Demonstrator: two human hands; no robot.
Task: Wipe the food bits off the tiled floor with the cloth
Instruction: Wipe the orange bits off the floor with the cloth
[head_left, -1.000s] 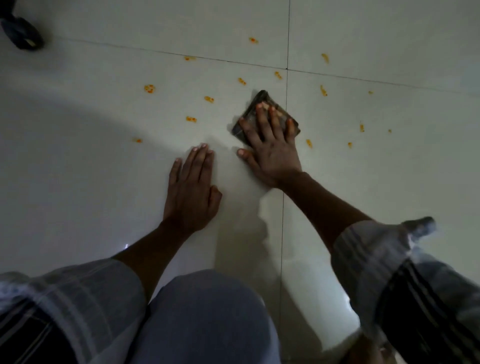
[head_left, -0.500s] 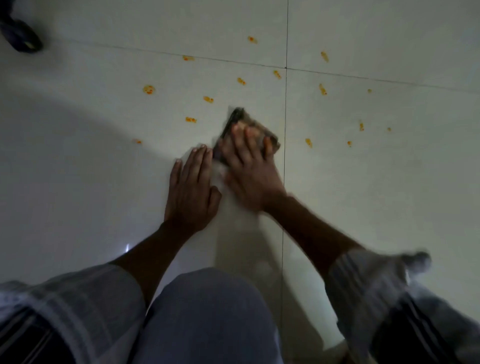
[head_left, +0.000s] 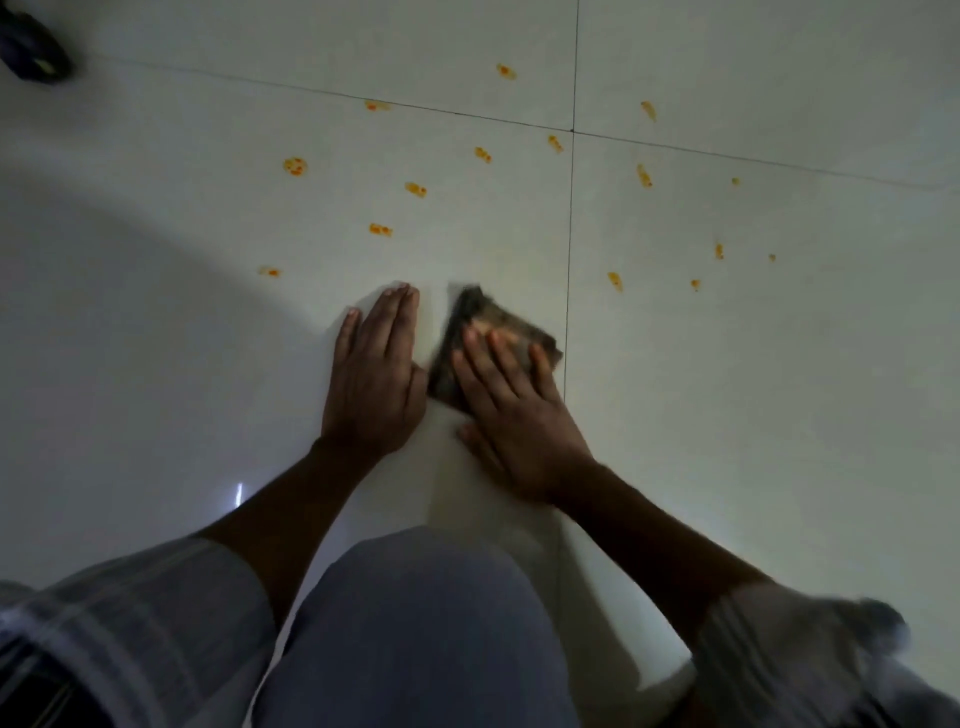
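Observation:
A small dark folded cloth (head_left: 470, 317) lies on the pale tiled floor (head_left: 156, 364), just left of a vertical grout line. My right hand (head_left: 511, 410) presses flat on it with straight fingers and hides its near half. My left hand (head_left: 371, 382) rests flat on the tile right beside the cloth, fingers together. Several orange food bits (head_left: 382, 229) are scattered on the tiles beyond both hands, some to the right of the grout line (head_left: 614, 280).
A dark object (head_left: 34, 52) lies at the far left corner. My knee (head_left: 415, 634) in grey cloth fills the bottom middle, close behind my hands. Grout lines cross at the upper middle (head_left: 572, 130).
My right hand has dragged the cloth toward me and to the left, until it lies beside my left hand. The left hand has stayed put.

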